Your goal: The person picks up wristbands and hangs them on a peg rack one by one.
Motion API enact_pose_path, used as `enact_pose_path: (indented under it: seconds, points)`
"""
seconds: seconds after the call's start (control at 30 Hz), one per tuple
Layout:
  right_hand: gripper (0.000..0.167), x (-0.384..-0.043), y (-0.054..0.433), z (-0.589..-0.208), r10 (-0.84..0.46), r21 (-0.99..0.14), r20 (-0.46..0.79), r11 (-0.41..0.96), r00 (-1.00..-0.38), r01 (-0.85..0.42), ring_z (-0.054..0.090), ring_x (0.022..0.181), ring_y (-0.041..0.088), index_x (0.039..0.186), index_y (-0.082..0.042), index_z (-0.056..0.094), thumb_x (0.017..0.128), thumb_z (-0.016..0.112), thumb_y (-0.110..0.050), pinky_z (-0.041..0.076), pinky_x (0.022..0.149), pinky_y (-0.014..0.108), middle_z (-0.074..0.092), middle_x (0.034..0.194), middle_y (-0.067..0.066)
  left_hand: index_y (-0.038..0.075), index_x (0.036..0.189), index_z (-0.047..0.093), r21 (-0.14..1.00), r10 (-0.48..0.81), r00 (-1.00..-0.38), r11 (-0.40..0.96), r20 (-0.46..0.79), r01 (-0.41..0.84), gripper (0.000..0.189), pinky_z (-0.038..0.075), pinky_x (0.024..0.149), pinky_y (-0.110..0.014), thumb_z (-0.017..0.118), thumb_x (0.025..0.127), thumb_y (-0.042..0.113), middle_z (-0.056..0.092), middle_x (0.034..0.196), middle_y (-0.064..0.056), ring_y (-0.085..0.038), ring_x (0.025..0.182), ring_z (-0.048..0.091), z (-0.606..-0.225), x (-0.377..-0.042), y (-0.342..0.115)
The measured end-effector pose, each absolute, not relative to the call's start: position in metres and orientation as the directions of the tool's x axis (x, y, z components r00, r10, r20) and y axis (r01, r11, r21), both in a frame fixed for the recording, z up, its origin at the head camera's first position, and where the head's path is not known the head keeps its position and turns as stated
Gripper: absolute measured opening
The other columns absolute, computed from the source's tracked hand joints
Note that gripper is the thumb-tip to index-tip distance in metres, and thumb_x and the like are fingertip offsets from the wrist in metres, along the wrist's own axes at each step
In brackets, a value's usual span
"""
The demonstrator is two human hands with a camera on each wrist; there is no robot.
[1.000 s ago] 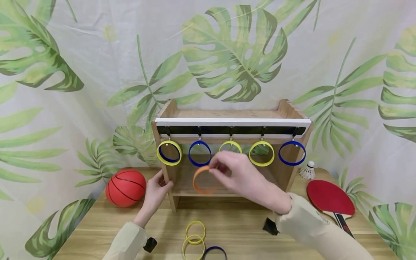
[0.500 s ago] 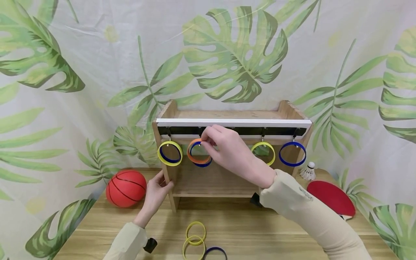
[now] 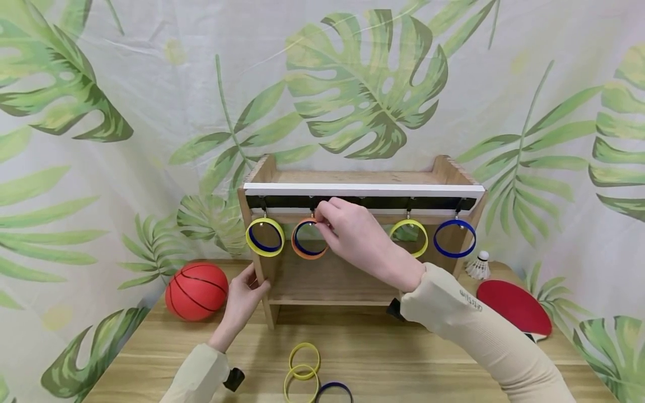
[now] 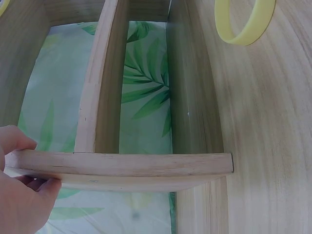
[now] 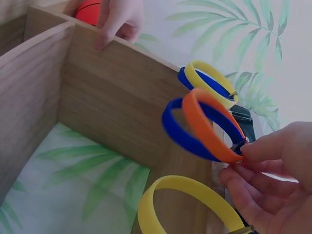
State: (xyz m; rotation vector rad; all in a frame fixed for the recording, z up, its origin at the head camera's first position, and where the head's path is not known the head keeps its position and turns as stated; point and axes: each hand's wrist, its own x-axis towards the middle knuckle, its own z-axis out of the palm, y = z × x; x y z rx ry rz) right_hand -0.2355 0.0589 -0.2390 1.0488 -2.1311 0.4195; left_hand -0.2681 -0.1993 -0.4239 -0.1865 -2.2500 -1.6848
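Right hand [image 3: 355, 235] pinching orange ring [image 3: 302, 252] at second hook, left hand [image 3: 242, 299] gripping wooden rack [image 3: 257, 268] side

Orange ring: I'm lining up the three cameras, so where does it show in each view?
Head: orange ring at the second hook from the left, pinched by the right hand.
Left wrist: not in view.
Right wrist: orange ring centre right, over a blue ring, at the fingertips.
Shared landmark: the wooden rack.
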Motion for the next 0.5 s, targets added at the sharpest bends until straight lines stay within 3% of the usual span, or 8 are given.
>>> enact_pose_path:
  seconds: [0.23, 0.33, 0.5]
  points:
    - [0.002, -0.212, 0.072, -0.248, -0.551, 0.034, 0.748, 0.589, -0.371, -0.808, 0.058, 0.073, 0.008, 0.090, -0.009, 0.066, 0.090, 0.067, -0.007, 0.051, 0.063, 0.020, 0.064, 0.086, 0.000, 0.001, 0.129, 0.062, 0.916, -0.104, -0.942, 0.290, 0.319, 0.278, 0.044, 0.052, 0.080, -0.008, 0.060, 0.086, -0.007, 0.068, 0.122, -0.023, -0.006, 0.105, 0.065, -0.426, -0.268, -0.199]
    - [0.006, -0.199, 0.081, -0.264, -0.559, 0.021, 0.749, 0.558, -0.357, -0.830, 0.057, 0.073, 0.008, 0.091, -0.008, 0.066, 0.088, 0.070, -0.006, 0.051, 0.063, 0.018, 0.064, 0.085, 0.000, 0.000, 0.128, 0.063, 0.914, -0.105, -0.939, 0.288, 0.328, 0.287, 0.042, 0.052, 0.080, -0.009, 0.059, 0.086, -0.007, 0.068, 0.121, -0.024, -0.006, 0.104, 0.065, -0.425, -0.269, -0.199]
    - [0.013, -0.191, 0.097, -0.314, -0.571, -0.068, 0.708, 0.531, -0.416, -0.845, 0.059, 0.073, 0.005, 0.093, -0.007, 0.065, 0.083, 0.073, -0.003, 0.051, 0.065, 0.011, 0.065, 0.085, -0.001, 0.001, 0.128, 0.063, 0.908, -0.104, -0.937, 0.301, 0.333, 0.290, 0.043, 0.052, 0.080, -0.008, 0.060, 0.086, -0.007, 0.068, 0.120, -0.023, -0.001, 0.102, 0.064, -0.425, -0.270, -0.199]
